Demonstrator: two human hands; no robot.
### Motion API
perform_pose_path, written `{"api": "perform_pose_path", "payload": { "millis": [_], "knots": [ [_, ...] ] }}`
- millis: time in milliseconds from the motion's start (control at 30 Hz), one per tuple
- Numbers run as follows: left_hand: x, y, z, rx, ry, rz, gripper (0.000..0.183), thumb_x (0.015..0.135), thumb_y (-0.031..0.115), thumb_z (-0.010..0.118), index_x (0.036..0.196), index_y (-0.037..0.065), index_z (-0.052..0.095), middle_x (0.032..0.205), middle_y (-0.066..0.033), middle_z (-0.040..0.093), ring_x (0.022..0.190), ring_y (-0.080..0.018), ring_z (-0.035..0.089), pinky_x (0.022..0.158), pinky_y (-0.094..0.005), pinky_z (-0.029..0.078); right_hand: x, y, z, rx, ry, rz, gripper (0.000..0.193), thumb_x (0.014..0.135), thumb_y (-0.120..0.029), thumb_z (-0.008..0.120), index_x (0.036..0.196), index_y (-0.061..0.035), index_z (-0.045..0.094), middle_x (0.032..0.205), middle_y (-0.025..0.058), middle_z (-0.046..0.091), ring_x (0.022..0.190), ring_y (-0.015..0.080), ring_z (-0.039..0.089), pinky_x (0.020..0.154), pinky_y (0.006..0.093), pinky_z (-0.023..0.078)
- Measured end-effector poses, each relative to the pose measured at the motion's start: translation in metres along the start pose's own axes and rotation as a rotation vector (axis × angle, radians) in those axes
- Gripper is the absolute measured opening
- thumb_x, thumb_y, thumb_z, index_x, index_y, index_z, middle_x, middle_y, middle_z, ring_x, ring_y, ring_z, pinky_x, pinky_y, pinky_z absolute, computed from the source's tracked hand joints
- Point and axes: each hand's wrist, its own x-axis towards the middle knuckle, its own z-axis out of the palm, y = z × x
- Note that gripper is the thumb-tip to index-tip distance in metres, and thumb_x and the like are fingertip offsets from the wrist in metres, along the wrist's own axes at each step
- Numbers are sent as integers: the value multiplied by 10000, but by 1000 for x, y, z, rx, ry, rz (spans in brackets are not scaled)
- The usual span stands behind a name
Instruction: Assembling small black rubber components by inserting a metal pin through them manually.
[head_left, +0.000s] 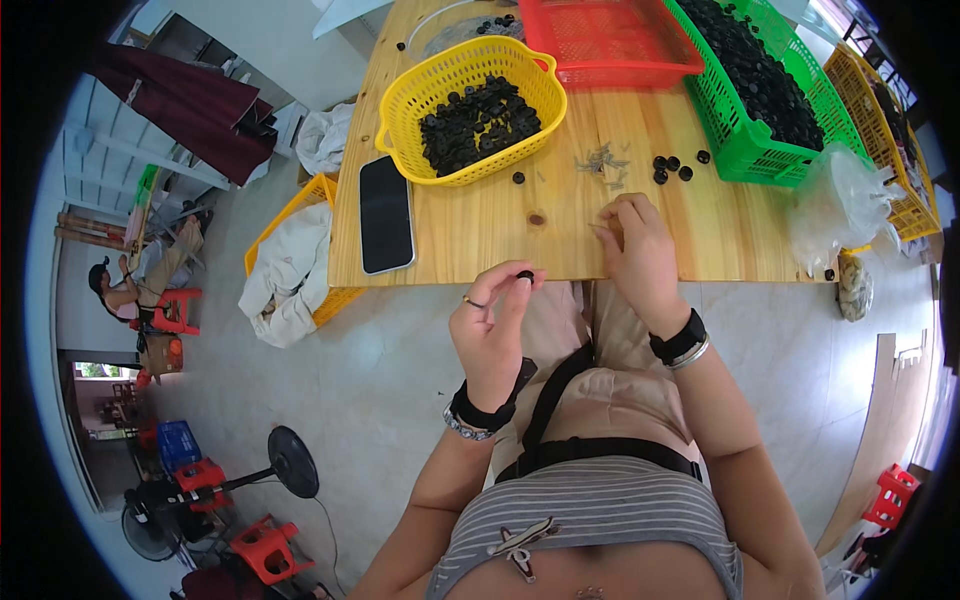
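Left hand (490, 325): grip pinches a black round piece (525, 276) just off the bench (480, 240) front edge. Right hand (638, 250): over bench edge, fingers curled; can't tell if grip pinches anything, fingertips too small to make out. Ahead of it: grey slivers (604, 163), loose black discs (673, 164). Yellow basket (400, 108) of black pieces and dark phone (386, 215) on the left; red tray (600, 42) behind, cut off at top. Green crate (755, 162) right, also cut off; clear plastic bag (840, 200) hides part of its corner. Floor, left: fan (293, 462), red stool (268, 552). Distant seated person (125, 290) hard to make out.
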Motion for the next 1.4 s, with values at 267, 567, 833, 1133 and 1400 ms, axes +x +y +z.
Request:
{"api": "perform_pose_path", "payload": {
  "millis": [267, 567, 833, 1133, 1400],
  "knots": [
    [-1, 2, 4, -41, -14, -56, 167, 847, 28, 525, 995, -43, 556, 887, -118, 620, 845, -155, 579, 825, -274, 429, 7, 4, -5, -102, -162, -21, 103, 704, -33, 601, 783, -24, 536, 839, 113, 501, 802, 292, 507, 688, 367, 430],
    [-1, -7, 2, -157, -53, -199, 204, 788, -8, 575, 987, -47, 593, 911, -115, 627, 852, -159, 584, 828, -278, 436, 5, -18, -36, 295, -189, 358, 81, 764, -33, 594, 798, 26, 549, 696, 116, 581, 600, 192, 565, 561, 283, 448],
    [-6, 15, 24, -176, -177, -299, 278, 715, -129, 589, 981, -51, 599, 902, -104, 631, 818, -138, 598, 756, -235, 476, -19, -53, -83, 802, -153, 516, 125, 747, 78, 581, 864, 42, 606, 748, 43, 591, 699, 89, 573, 611, 196, 460],
    [-11, 27, 24, -106, -367, -152, 356, 733, -92, 628, 1078, -38, 561, 937, -97, 624, 850, -125, 592, 762, -234, 481, -30, -62, -96, 875, -134, 333, 115, 741, 101, 590, 836, 41, 612, 864, 85, 597, 770, 117, 576, 684, 212, 470],
    [-14, 33, 30, -222, -331, -211, 228, 738, -70, 644, 956, -41, 584, 897, -98, 630, 819, -116, 601, 742, -224, 481, -34, -60, -91, 740, -86, 193, 124, 729, 83, 606, 830, 12, 608, 824, 80, 596, 744, 153, 580, 650, 246, 465]
  ]
}}
